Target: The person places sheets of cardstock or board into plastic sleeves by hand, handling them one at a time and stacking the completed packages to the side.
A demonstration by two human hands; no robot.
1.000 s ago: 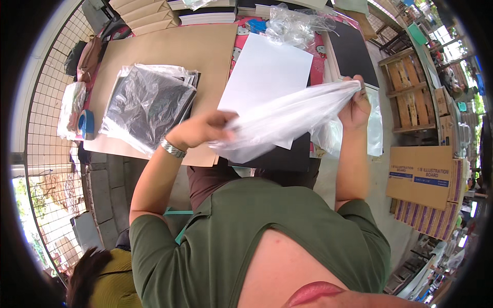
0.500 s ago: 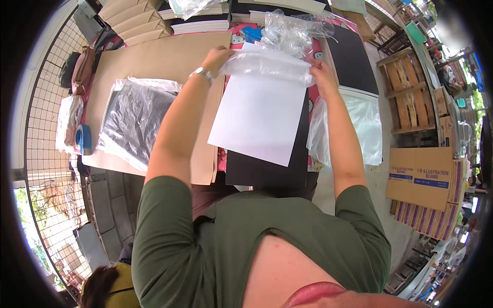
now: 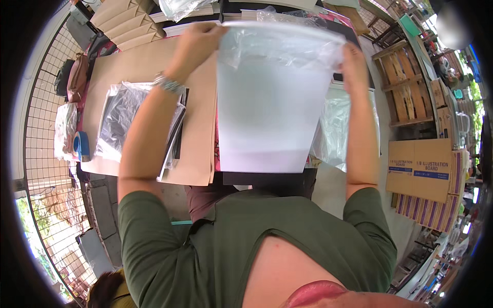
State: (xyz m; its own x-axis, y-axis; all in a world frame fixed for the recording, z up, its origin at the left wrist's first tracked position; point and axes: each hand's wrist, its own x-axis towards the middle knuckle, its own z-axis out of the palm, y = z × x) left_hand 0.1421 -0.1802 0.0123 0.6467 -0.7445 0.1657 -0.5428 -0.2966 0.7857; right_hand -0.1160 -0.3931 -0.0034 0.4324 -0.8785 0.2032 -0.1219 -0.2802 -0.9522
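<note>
I judge I'm mid-sleeving: the large white rectangular board (image 3: 262,118), centre frame above the tan cardboard-covered table (image 3: 133,66), sits partly inside a clear, crinkled plastic bag (image 3: 280,46). Next comes drawing the bag down evenly. My left hand (image 3: 197,41) and right hand (image 3: 354,59) pinch its upper corners, fingers closed.

top: olive-green short-sleeved shirt (image 3: 246,241), sleeves end above the elbows | forearms: bare, uncovered | left wrist: silvery beaded bracelet (image 3: 168,83) with pale blue-green stones | hands: left hand (image 3: 197,43) and right hand (image 3: 354,59) bare, ungloved | lower garment: dark brown, partly hidden
</note>
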